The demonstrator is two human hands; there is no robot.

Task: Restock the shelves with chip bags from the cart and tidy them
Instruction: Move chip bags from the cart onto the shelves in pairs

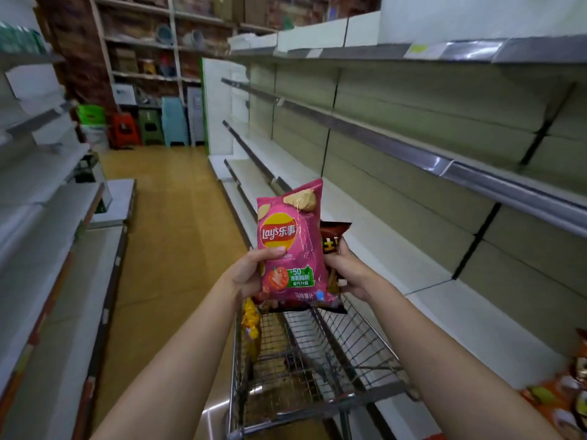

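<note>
A pink Lay's chip bag stands upright above the wire cart, and my left hand grips its lower left edge with the thumb across the front. Behind it is a dark brown chip bag, mostly hidden, which my right hand holds with its fingers curled round the right side. A yellow bag lies inside the cart at its far left corner. Bare white shelves run along the right side of the aisle.
Orange snack packs sit on the low shelf at the bottom right. More white shelving lines the left. Stacked plastic stools and a storage rack stand at the aisle's far end. The floor is tan.
</note>
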